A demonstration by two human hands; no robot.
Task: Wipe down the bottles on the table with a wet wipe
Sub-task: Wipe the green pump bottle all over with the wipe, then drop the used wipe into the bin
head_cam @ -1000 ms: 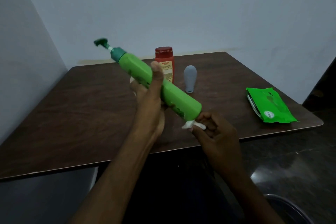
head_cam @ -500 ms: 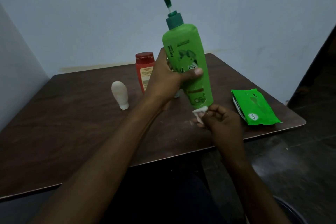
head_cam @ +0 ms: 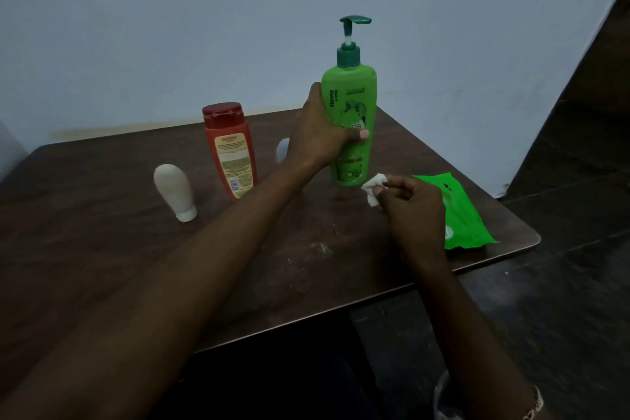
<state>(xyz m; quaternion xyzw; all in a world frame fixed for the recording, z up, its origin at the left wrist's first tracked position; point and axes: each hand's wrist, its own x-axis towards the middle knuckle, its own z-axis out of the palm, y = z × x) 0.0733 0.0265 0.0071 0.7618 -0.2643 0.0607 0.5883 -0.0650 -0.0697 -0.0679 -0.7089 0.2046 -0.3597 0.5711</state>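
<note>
From my end, the left hand (head_cam: 320,136) is wrapped round the middle of the green bottle (head_cam: 353,106), thumb across the label. The bottle's upright at the back right of the table (head_cam: 102,249) — I can't tell if its base touches down. The right hand (head_cam: 412,208) pinches a balled-up wipe (head_cam: 373,187) just beside the bottle's bottom corner. The red bottle (head_cam: 231,150) and white bottle (head_cam: 174,191) stand to the left — the wipe pack (head_cam: 460,215) lies at the right edge.

Dim, bluish light spreads evenly over the dark brown wooden table (head_cam: 102,232); below its near edge everything sinks into black. Nearest the camera, the forearms (head_cam: 170,283) look soft and stretched.
</note>
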